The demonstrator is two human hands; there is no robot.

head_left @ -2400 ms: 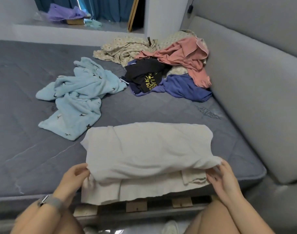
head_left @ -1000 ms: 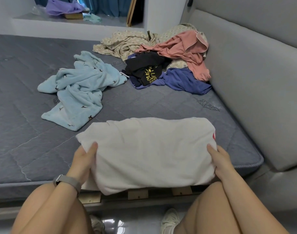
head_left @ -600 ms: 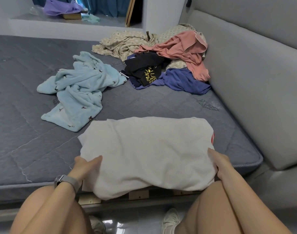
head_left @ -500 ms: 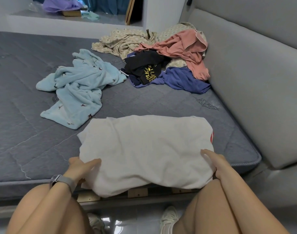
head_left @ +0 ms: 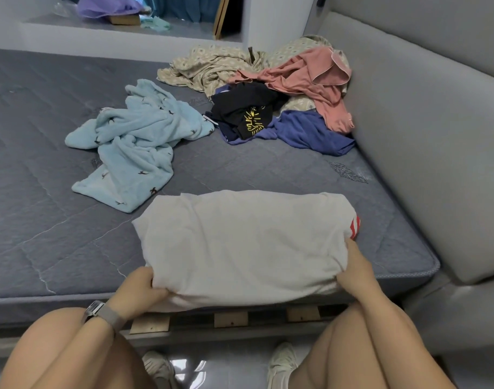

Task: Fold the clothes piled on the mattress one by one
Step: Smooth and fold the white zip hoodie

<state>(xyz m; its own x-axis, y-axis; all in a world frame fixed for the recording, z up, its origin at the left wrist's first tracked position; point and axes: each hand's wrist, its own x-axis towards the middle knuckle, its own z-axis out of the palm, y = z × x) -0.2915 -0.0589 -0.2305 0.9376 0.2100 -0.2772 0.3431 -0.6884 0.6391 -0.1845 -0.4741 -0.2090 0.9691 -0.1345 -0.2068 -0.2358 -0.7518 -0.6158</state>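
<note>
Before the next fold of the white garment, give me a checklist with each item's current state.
1. Left hand grips the white garment at its near left corner: ok.
2. Right hand on the garment's right edge: ok; whether it pinches the cloth, cannot tell.
3. Garment lying flat: not ok, it is wrinkled and its near edge hangs over the mattress edge.
4. Red striped part tucked in: not ok, it pokes out at the right end.
5. Blue towel apart from the garment: cannot tell, its corner lies close to the far left corner.
6. Pile out of the way: ok.
</note>
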